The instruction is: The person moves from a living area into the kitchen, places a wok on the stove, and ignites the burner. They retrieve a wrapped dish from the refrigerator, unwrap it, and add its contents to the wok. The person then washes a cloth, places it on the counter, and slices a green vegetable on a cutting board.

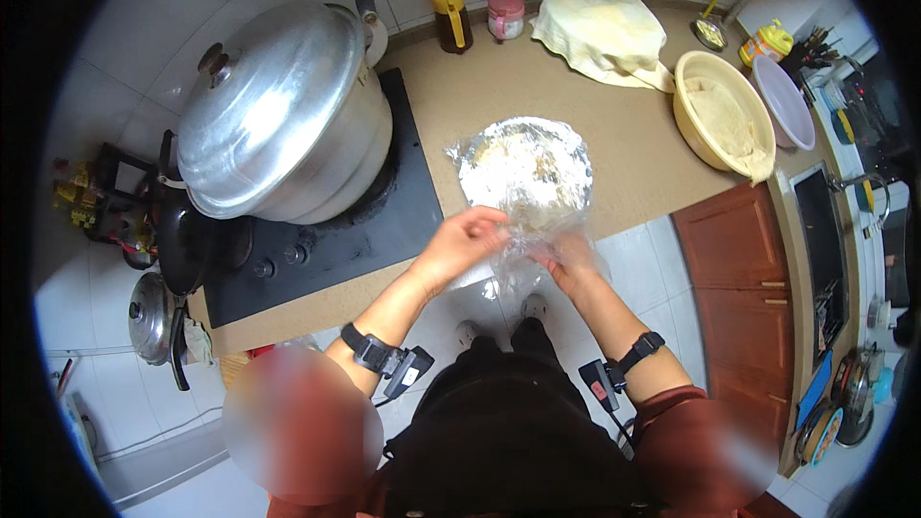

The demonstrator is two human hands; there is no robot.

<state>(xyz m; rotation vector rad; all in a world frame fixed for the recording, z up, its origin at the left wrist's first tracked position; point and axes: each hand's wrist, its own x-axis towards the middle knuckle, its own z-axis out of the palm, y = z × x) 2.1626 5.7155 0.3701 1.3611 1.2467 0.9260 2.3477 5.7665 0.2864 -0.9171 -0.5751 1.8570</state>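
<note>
A round foil-covered item (529, 162), perhaps a dish or pan, lies on the counter inside a clear plastic bag (522, 266). The bag's loose part hangs over the counter's front edge, towards me. My left hand (468, 241) pinches the bag on its left side, the fingertips slightly blurred. Over on the right, my right hand (572, 262) grips the same plastic, partly seen through the film. What lies under the foil is hidden.
A large lidded aluminium pot (288, 115) stands on the black cooktop (345, 252) at left. Behind are a yellow-topped bottle (452, 18), a pink-lidded jar (506, 11) and a cloth-covered mound (601, 29). A yellow basin (687, 129) holding cloth sits at right, by a sink (820, 252).
</note>
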